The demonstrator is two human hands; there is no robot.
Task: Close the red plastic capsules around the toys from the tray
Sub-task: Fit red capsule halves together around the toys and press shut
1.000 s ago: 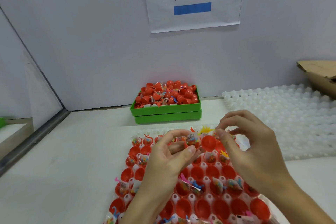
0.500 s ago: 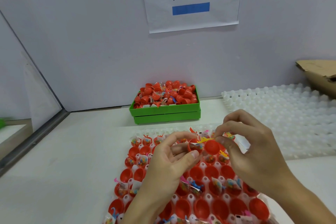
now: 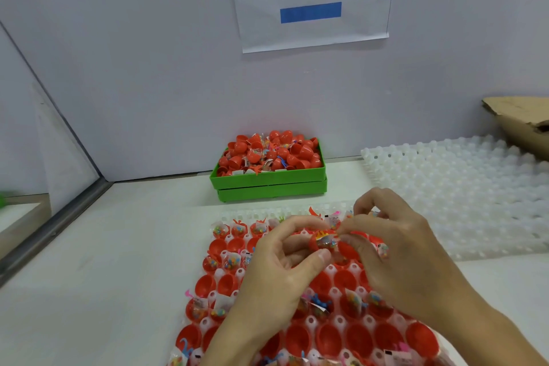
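Above the white cell tray (image 3: 225, 212) my two hands meet. My left hand (image 3: 276, 273) pinches a red capsule half with a bagged toy (image 3: 325, 242) sticking out of it. My right hand (image 3: 398, 249) holds the other red capsule half (image 3: 347, 248) right against it, its fingertips touching the toy bag. The two halves touch at an angle and the toy still shows between them. The tray holds several open red capsule halves (image 3: 297, 339), some with small bagged toys (image 3: 231, 261) in them.
A green bin (image 3: 271, 180) heaped with red capsules stands at the back by the wall. A stack of white cell trays (image 3: 463, 187) lies at the right, with torn cardboard (image 3: 523, 122) behind it. A metal-edged partition (image 3: 53, 229) runs along the left.
My hands have come closer together. The right hand has brought its capsule half down against the left hand's half with the toy.
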